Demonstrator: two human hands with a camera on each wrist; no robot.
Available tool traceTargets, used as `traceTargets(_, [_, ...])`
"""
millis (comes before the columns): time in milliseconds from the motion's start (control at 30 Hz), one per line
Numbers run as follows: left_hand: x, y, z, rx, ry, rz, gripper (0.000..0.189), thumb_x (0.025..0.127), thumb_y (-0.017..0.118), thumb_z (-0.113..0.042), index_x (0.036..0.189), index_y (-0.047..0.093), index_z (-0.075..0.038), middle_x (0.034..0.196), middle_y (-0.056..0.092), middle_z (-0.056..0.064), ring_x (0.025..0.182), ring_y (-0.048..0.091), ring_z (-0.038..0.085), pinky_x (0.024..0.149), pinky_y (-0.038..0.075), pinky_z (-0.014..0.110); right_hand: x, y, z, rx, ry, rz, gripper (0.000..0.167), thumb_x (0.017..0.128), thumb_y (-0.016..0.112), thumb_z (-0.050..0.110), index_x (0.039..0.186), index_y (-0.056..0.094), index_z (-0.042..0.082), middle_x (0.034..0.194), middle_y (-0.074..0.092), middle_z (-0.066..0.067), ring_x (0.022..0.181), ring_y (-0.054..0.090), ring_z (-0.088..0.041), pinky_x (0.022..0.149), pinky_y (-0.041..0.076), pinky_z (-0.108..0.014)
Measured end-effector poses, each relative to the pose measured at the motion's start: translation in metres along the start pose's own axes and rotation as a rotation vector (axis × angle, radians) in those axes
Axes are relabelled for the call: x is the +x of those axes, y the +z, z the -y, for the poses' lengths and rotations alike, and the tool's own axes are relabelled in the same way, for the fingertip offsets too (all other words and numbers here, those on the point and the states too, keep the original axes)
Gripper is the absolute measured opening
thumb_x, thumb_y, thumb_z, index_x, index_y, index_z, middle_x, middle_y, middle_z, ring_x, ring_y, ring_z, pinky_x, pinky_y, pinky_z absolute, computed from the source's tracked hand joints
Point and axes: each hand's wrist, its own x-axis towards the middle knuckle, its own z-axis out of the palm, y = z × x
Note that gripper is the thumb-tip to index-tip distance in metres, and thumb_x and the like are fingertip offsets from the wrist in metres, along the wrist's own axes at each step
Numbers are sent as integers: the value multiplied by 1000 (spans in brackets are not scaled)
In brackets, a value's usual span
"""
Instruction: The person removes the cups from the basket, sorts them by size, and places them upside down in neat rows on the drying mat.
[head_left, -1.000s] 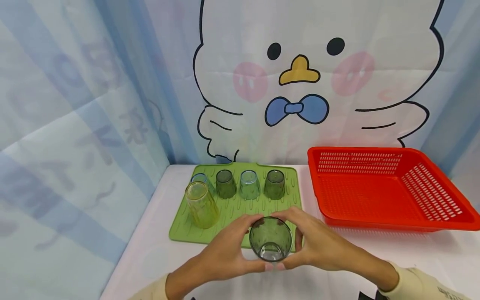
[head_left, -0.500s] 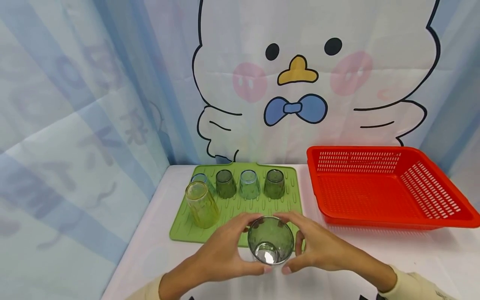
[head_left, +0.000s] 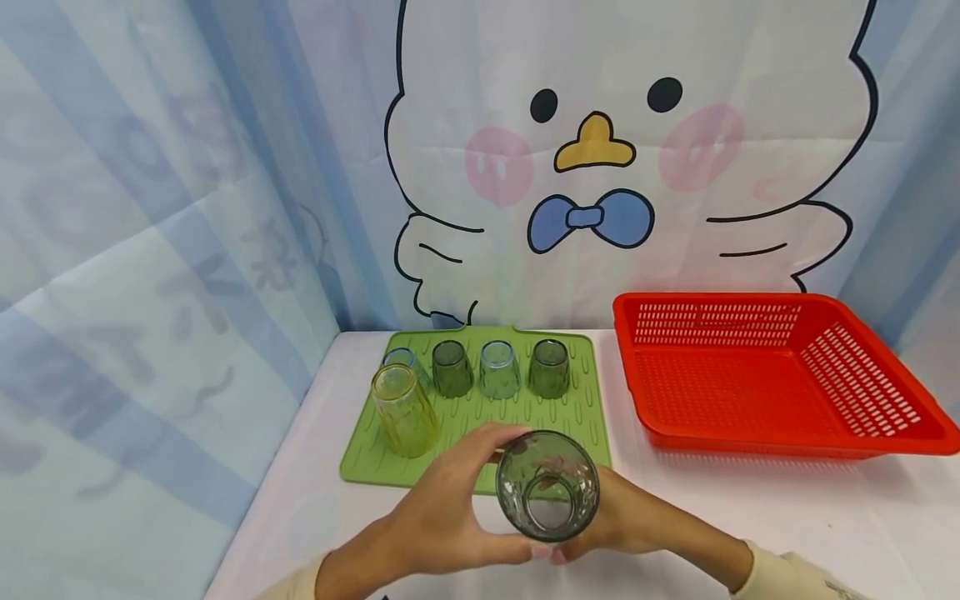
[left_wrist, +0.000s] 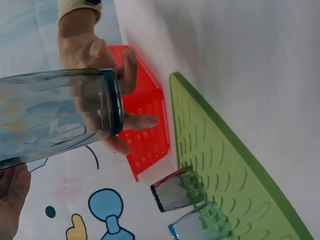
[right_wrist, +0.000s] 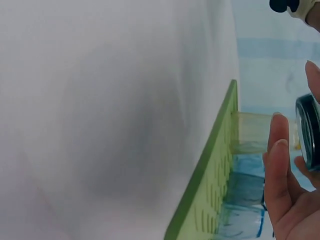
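A grey-tinted drinking glass (head_left: 547, 487) is held above the table, its mouth toward the head camera. My left hand (head_left: 450, 500) grips it near the rim, thumb and forefinger around its side. My right hand (head_left: 626, 512) is lower, partly hidden behind the glass. In the right wrist view my right hand's fingers (right_wrist: 280, 185) lie apart from the dark base, with a gap between. The left wrist view shows the glass (left_wrist: 55, 115) from the side, with the right hand's fingers (left_wrist: 142, 121) spread around the base end.
A green drying mat (head_left: 480, 425) lies behind the hands. On it, several small glasses stand upside down in a back row, including a dark glass (head_left: 550, 371). A taller yellow glass (head_left: 408, 417) stands at its left. To the right is a red plastic basket (head_left: 750, 446).
The right hand has left the upper side of the glass and moved lower, toward its base. The left hand keeps its grip, and the glass has come slightly nearer the head camera.
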Motion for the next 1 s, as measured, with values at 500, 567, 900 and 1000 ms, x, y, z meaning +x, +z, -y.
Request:
traceTargets(500, [-8, 3, 7, -87, 19, -35, 90, 77, 89, -32, 149, 37, -17, 137, 54, 4, 120, 58, 16, 97, 54, 31, 3, 10, -5, -18, 4, -44, 78, 72, 91, 36, 140, 54, 25, 128, 66, 10, 119, 61, -12, 105, 48, -32])
traceTargets(567, [-8, 2, 7, -95, 11, -33, 90, 77, 89, -31, 149, 37, -17, 137, 54, 4, 121, 58, 16, 97, 54, 31, 2, 11, -6, -4, -6, -46, 75, 73, 90, 33, 139, 56, 23, 127, 67, 9, 119, 61, -12, 105, 47, -33])
traceTargets(900, [-13, -4, 6, -158, -167, 21, 96, 79, 87, -32, 155, 30, -19, 145, 49, 0, 128, 54, 16, 101, 52, 34, -12, 0, -13, 262, 88, -20, 75, 80, 85, 13, 145, 48, 6, 111, 68, -15, 72, 68, -9, 60, 55, -26])
traceTargets(1000, [-14, -5, 8, -180, -210, 26, 98, 79, 88, -30, 156, 28, -19, 145, 49, -3, 130, 52, 16, 102, 52, 35, -17, -6, -14, 295, 77, -27, 73, 82, 82, 8, 146, 46, 5, 111, 68, -13, 75, 71, -12, 63, 58, -28])
